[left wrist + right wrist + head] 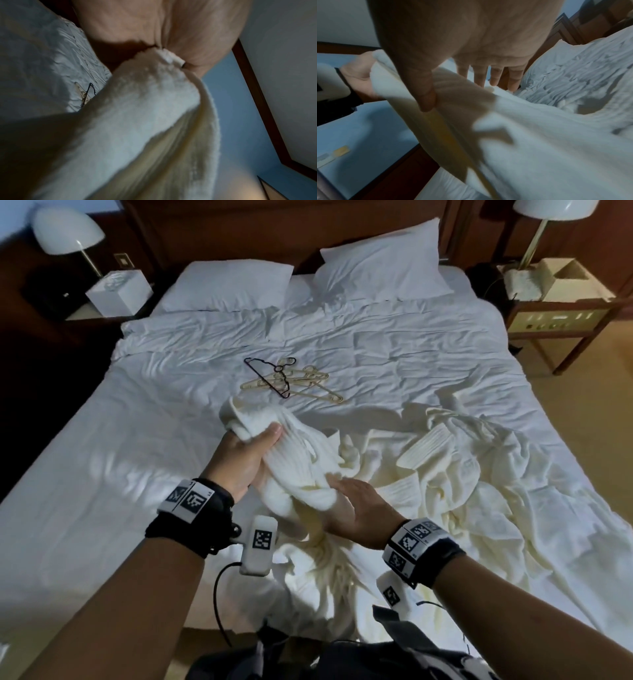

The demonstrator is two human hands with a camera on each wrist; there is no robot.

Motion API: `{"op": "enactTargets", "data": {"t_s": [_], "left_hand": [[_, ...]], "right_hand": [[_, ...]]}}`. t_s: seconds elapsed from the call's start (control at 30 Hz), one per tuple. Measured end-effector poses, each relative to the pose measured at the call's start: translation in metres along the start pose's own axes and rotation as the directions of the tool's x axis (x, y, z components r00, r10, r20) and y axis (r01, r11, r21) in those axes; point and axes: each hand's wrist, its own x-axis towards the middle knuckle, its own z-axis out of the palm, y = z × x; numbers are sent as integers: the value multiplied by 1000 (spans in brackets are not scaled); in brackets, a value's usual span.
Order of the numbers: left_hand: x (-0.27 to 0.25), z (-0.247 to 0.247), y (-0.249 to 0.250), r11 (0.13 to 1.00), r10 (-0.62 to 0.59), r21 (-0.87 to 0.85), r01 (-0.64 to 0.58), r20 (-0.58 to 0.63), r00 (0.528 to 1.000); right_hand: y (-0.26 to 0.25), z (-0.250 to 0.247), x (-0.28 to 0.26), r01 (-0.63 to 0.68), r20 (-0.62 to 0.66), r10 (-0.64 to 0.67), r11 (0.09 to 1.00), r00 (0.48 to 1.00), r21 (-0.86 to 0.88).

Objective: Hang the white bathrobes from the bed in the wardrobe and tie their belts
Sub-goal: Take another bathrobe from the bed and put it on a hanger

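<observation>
Gripping a bunched end of a white bathrobe (294, 460), the person's left hand (246, 460) closes thumb and fingers round the cloth and holds it raised above the bed (102, 440), as the left wrist view confirms with the fabric clamped in the palm. Beside it, the right hand (356, 508) lies flat against the same robe with its four fingers (479, 75) straight and spread and the thumb pressed along a fold, grasping nothing. From the left hand the lifted robe runs down and toward the foot of the bed, its long axis slanting from upper left to lower right in the head view, the lower part trailing into a rumpled heap. More white bathrobe fabric (479, 467) lies crumpled on the right half of the mattress; how many robes make up the heap cannot be told. Beyond the hands, near the middle of the bed, rests a loose pile of clothes hangers (291, 381): one black and several cream, overlapping too much to count exactly. Two pillows (233, 285) lean at the headboard. Two lamps (66, 231) stand on the two nightstands, one either side.
</observation>
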Motion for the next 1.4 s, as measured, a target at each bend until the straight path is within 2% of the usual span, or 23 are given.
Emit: {"op": "enactTargets", "data": {"t_s": [0.1,0.2,0.27,0.33,0.4,0.47,0.53,0.57,0.63,0.73,0.83,0.93,1.03,1.13,1.2,1.27,1.3,1.4], "left_hand": [[-1,-21,-5,982,15,189,2,-91,996],[-2,-51,-17,904,41,423,63,-232,972],[-4,-74,-36,825,1,536,176,-313,950],[-10,-93,-62,761,-123,561,327,-369,921],[-23,-100,-78,750,-327,476,459,-335,883],[-36,-98,-82,735,-563,333,590,-185,806],[-44,-95,-81,726,-684,129,676,32,728],[-43,-95,-83,729,-683,16,685,101,724],[-39,-92,-86,749,-643,-121,651,104,759],[-35,-79,-92,800,-585,-160,579,8,811],[-33,-72,-99,830,-524,-275,485,-91,847],[-32,-75,-102,849,-492,-322,419,-194,849],[-25,-92,-96,874,-456,-292,389,-213,864],[-18,-119,-88,895,-430,-244,375,-240,870],[-8,-142,-85,906,-407,-233,354,-245,880],[8,-166,-76,887,-426,-278,369,-183,886],[17,-179,-72,883,-426,-278,379,-135,894],[40,-232,-57,942,-323,-100,319,-23,946]], "right_hand": [[-11,8,3,-86,70,84,996,994,23],[-24,22,6,-118,13,117,991,993,61],[-39,35,8,-103,-50,107,992,993,77],[-56,47,12,-71,-78,77,995,994,75],[-69,59,19,-50,-55,53,997,997,61],[-78,69,26,-25,-44,26,999,999,25],[-85,80,28,-5,-21,5,1000,1000,-12],[-88,85,27,0,4,0,1000,1000,-27],[-90,92,22,-4,62,7,999,998,-46],[-82,93,18,-10,104,16,998,994,-56],[-65,92,19,-62,128,61,998,990,10],[-43,92,24,-128,224,118,991,967,29],[-16,96,28,-109,289,143,985,947,-132],[1,99,33,-146,252,236,933,938,-330],[9,100,38,-230,175,328,876,928,-424],[10,101,48,-364,52,417,843,908,-397],[7,103,54,-435,16,473,823,881,-366],[-25,128,83,-586,5,617,751,787,-305]]}}
